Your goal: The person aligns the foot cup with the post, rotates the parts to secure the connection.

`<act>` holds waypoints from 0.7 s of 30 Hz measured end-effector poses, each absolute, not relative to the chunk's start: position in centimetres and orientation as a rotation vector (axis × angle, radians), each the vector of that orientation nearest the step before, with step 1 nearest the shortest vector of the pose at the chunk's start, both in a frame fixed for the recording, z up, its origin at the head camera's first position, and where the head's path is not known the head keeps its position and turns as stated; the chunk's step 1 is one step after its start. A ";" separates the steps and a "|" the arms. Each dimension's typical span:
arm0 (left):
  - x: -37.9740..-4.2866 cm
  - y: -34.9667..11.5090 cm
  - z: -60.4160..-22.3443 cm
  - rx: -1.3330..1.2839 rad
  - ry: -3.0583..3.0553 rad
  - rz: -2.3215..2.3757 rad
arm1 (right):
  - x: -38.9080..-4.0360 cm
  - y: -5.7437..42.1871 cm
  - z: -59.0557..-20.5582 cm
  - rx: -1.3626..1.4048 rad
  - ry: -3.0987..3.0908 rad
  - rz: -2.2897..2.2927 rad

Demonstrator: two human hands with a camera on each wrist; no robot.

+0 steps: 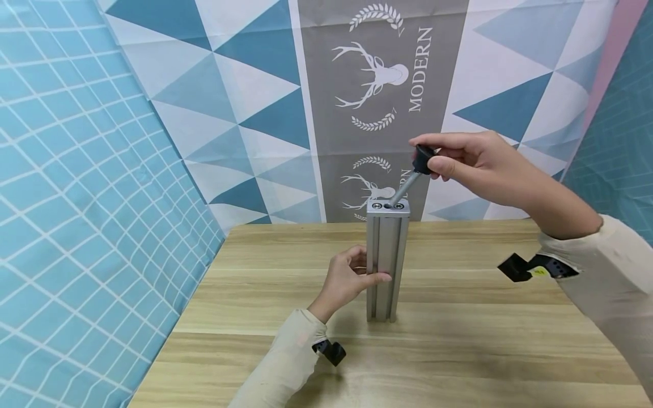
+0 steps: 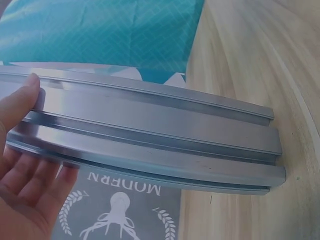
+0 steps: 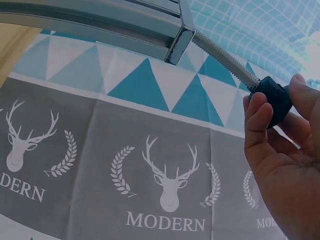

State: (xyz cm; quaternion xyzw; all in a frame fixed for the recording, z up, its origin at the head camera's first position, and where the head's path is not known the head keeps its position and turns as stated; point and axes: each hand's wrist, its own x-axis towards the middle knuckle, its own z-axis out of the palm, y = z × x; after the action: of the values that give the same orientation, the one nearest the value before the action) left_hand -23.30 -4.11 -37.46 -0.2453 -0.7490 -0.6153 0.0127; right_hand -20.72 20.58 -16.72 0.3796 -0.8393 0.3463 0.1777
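A silver aluminium profile (image 1: 386, 243) with slotted sides stands upright on the table. My left hand (image 1: 340, 283) grips it around the middle, thumb across the near face and fingers behind. On its top is an end plate (image 1: 376, 213) with two screws and a hole between them. In my right hand (image 1: 476, 167) I pinch the black round base of a leveling foot (image 1: 422, 158) between thumb and fingers. Its threaded rod (image 3: 227, 60) slants down, and the tip is at the plate's hole. Whether the thread is engaged, I cannot tell.
The wood-grain table (image 1: 459, 340) extends around the profile. Behind it hangs a patterned cloth (image 1: 245, 113) with triangles and deer heads, and a blue checked cloth (image 1: 76, 198) hangs at the left. Each wrist wears a black camera mount (image 1: 541, 266).
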 end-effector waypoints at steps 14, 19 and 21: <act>-23.5 -4.7 -37.4 -0.809 -2.394 -2.032 | -21.2 19.5 -15.7 1.205 -2.383 0.834; -23.4 -4.7 -37.5 -0.809 -2.386 -2.046 | -21.3 18.3 -14.5 1.241 -2.359 0.602; -23.4 -4.7 -37.5 -0.813 -2.383 -2.046 | -21.3 17.8 -14.1 1.252 -2.352 0.538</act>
State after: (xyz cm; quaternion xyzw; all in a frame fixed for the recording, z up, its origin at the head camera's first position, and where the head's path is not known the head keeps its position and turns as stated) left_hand -23.38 -4.68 -37.47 -0.2502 -0.7335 -0.6299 -0.0514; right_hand -21.29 17.80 -14.10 0.4503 -0.8459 0.1934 0.2103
